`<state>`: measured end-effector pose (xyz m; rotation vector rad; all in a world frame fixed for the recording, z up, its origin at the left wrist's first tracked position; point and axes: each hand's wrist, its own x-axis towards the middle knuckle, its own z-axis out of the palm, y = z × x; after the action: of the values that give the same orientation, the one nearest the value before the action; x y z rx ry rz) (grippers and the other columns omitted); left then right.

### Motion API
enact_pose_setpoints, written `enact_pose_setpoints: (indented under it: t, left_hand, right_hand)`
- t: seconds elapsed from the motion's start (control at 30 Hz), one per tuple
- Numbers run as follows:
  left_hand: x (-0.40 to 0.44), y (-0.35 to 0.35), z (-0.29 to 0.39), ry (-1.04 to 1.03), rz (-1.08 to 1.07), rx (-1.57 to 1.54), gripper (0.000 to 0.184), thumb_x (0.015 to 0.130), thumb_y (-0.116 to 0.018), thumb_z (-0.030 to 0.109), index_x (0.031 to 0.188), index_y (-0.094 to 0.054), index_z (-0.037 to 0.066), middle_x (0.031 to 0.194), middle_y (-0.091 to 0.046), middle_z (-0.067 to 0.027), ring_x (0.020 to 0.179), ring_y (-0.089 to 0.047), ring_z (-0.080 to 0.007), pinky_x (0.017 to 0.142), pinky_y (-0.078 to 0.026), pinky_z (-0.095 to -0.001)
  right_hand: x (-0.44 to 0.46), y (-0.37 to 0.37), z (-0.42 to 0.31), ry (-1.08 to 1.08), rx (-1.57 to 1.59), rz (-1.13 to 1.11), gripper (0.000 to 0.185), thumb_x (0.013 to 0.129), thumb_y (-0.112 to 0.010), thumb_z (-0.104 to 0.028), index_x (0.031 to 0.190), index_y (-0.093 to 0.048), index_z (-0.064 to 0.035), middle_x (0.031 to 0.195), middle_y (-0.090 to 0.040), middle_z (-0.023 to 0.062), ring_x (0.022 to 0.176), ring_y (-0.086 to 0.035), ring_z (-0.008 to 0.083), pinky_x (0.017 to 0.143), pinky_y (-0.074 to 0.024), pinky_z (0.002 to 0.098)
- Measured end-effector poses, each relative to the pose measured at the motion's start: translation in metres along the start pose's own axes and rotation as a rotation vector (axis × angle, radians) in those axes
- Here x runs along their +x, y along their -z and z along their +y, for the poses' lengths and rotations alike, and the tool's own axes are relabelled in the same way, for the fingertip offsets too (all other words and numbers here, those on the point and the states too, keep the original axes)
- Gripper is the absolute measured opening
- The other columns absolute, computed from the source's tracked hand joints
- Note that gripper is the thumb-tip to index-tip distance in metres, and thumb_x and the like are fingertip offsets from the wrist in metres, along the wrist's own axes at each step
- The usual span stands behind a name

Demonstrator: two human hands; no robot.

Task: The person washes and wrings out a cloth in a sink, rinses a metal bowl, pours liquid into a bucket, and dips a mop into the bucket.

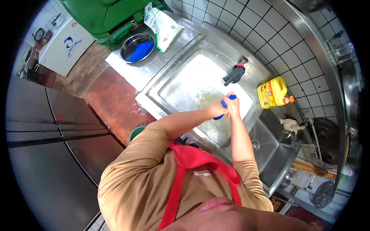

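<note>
Both my hands are wrapped round a blue cloth (224, 104) above the right part of a sink basin (185, 73) holding sudsy water. My left hand (216, 110) is closed on its lower end, and my right hand (232, 104) grips it close beside, the two nearly touching. Bits of blue stick out past the fingers. Beyond them a black glove (234, 75) hangs at the basin's back edge. To the right, a yellow detergent jug (272, 93) with an orange cap stands on the sink's rim.
A round metal pan (127, 49) with a blue cloth in it and a white-green bag (163, 29) rest on the left counter. Behind is a green bin (96, 17). An empty second basin (269, 142) and tap (308, 122) lie right.
</note>
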<state>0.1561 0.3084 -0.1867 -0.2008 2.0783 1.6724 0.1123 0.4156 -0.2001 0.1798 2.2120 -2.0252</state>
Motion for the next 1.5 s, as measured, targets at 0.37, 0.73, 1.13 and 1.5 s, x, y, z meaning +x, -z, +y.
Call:
enact_pose_setpoints:
  t: [0.37,0.73,1.13,1.5]
  left_hand:
    - [0.018,-0.027,-0.049,-0.290,0.135,0.583,0.034,0.071,-0.057,0.025,0.093,-0.054,0.000,0.083,-0.062,-0.0206,0.076,-0.059,-0.0395,0.069,-0.048,-0.0450]
    - [0.015,0.056,-0.063,-0.732,0.369,0.226,0.066,0.060,-0.072,0.014,0.118,-0.043,0.005,0.109,-0.054,-0.0191,0.102,-0.052,-0.0347,0.087,-0.042,-0.0394]
    - [-0.038,0.357,-0.002,-0.512,1.070,0.461,0.080,0.051,-0.081,0.025,0.118,-0.044,0.001,0.109,-0.053,-0.0222,0.098,-0.054,-0.0360,0.087,-0.042,-0.0414]
    - [0.033,0.429,-0.051,-0.199,0.694,0.407,0.074,0.070,-0.070,0.030,0.128,-0.038,0.000,0.117,-0.052,-0.0224,0.107,-0.052,-0.0310,0.089,-0.041,-0.0335]
  right_hand:
    - [0.020,0.001,0.058,-0.215,-0.386,0.130,0.014,0.064,-0.064,-0.013,0.064,-0.054,-0.0041,0.060,-0.056,0.0084,0.049,-0.054,0.0205,0.047,-0.0442,0.0324]
    - [-0.022,0.010,0.015,-0.473,0.727,-0.150,0.022,0.083,-0.059,-0.027,0.098,-0.054,-0.0121,0.108,-0.054,0.0071,0.097,-0.053,0.0263,0.078,-0.0449,0.0469]
    - [-0.083,0.099,0.046,-0.550,0.574,-0.229,0.017,0.086,-0.055,-0.022,0.099,-0.055,-0.0122,0.103,-0.060,0.0045,0.094,-0.058,0.0198,0.074,-0.0465,0.0342]
    - [-0.058,0.057,-0.012,-0.148,-0.270,-0.253,0.032,0.079,-0.064,-0.023,0.106,-0.052,-0.0104,0.103,-0.057,0.0053,0.089,-0.057,0.0183,0.077,-0.0454,0.0324]
